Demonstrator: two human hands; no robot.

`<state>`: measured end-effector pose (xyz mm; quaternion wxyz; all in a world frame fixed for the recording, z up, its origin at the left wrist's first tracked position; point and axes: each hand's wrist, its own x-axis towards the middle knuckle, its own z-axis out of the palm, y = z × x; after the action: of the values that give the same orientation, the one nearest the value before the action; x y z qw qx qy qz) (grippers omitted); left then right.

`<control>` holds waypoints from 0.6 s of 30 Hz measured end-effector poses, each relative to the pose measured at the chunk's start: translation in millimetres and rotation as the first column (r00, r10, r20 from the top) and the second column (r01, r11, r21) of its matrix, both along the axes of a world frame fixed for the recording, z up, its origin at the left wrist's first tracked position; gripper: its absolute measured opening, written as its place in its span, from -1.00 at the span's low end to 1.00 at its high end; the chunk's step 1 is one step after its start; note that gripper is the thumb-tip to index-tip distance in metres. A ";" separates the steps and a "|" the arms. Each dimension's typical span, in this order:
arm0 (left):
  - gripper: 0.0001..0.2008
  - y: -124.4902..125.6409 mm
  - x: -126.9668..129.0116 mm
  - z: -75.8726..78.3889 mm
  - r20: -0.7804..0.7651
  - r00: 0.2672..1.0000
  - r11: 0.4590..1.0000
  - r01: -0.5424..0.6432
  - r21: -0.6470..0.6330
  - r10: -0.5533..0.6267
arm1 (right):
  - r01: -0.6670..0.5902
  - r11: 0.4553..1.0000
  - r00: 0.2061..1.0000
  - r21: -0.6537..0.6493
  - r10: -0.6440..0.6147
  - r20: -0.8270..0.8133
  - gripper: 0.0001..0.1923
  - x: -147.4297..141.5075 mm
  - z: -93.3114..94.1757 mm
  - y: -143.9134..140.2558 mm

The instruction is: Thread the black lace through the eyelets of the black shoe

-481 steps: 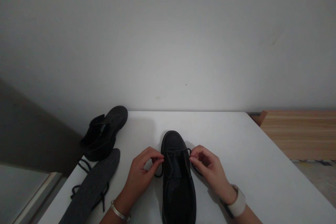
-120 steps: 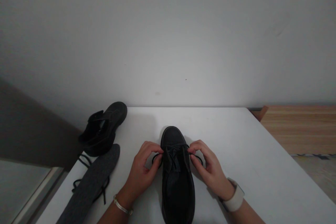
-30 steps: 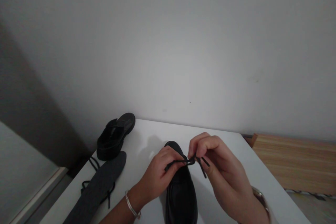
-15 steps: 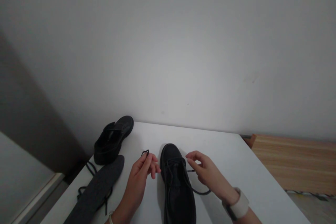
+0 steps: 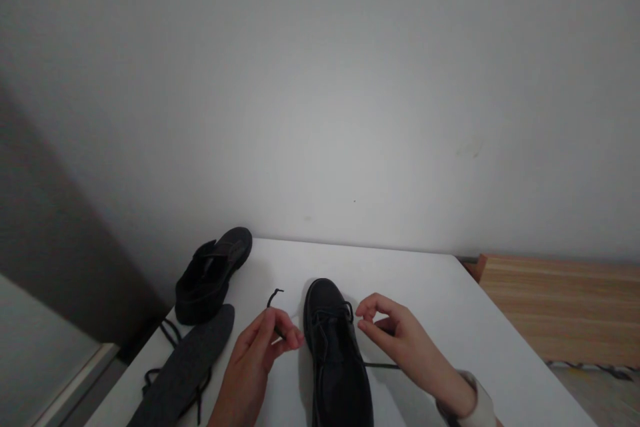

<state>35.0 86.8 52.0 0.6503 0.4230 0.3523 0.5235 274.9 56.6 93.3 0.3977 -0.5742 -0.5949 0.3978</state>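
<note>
My left hand (image 5: 257, 350) pinches a shoelace (image 5: 271, 296); my right hand (image 5: 401, 332), fingertips apart, is beside the center lace-up shoe (image 5: 343, 387).

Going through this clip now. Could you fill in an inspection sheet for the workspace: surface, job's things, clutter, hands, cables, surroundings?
Surface: white table, with its far edge along the wall.
Job's things: black shoe, toe pointing away from the person; black lace, its tip sticking up from the left hand.
Clutter: second shoe at the left; grey insole nearer the person, overlying a loose lace.
Hands: left pinches the black lace; right hand bent beside the black shoe, grip unclear.
Cables: nothing seen on the table.
Surroundings: wall behind; wooden board at the right.
</note>
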 end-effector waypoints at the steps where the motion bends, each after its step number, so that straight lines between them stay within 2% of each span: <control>1: -0.56 -0.6 -2.1 2.5 0.007 1.000 1.000 -0.001 -0.009 0.001 | 0.023 1.000 1.000 0.004 -0.023 -0.001 -0.75 3.4 4.1 -2.9; 3: -0.57 -2.9 -4.9 6.6 0.025 1.000 0.999 0.008 -0.044 -0.007 | 0.046 0.999 0.998 -0.006 -0.046 0.042 -0.71 8.8 11.9 -9.5; 6: -0.57 -9.6 -6.3 9.5 0.080 0.994 0.986 0.086 -0.141 -0.075 | 0.042 0.998 0.972 -0.047 -0.030 0.235 -0.69 10.1 20.6 -20.3; 9: -0.57 -17.9 -8.1 9.6 0.150 0.972 0.943 0.213 -0.257 -0.179 | 0.007 0.989 0.893 -0.147 0.060 0.445 -0.80 2.9 23.3 -28.2; 11: -0.56 -22.1 -10.7 9.4 0.200 0.950 0.908 0.292 -0.302 -0.239 | -0.029 0.977 0.860 -0.211 0.132 0.492 -0.85 -3.6 22.6 -30.4; 14: -0.60 -24.7 -14.9 10.8 0.276 0.912 0.877 0.382 -0.293 -0.305 | -0.080 0.984 0.911 -0.160 0.137 0.389 -0.75 -10.0 21.0 -30.5; 18: -0.63 -23.6 -18.5 14.2 0.328 0.882 0.871 0.425 -0.245 -0.338 | -0.127 0.992 0.988 0.014 0.125 0.085 -0.61 -9.9 17.6 -31.8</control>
<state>16.5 63.2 66.2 0.8421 0.3006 0.2447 0.3750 265.0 24.8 110.9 0.3519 -0.5477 -0.6501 0.3917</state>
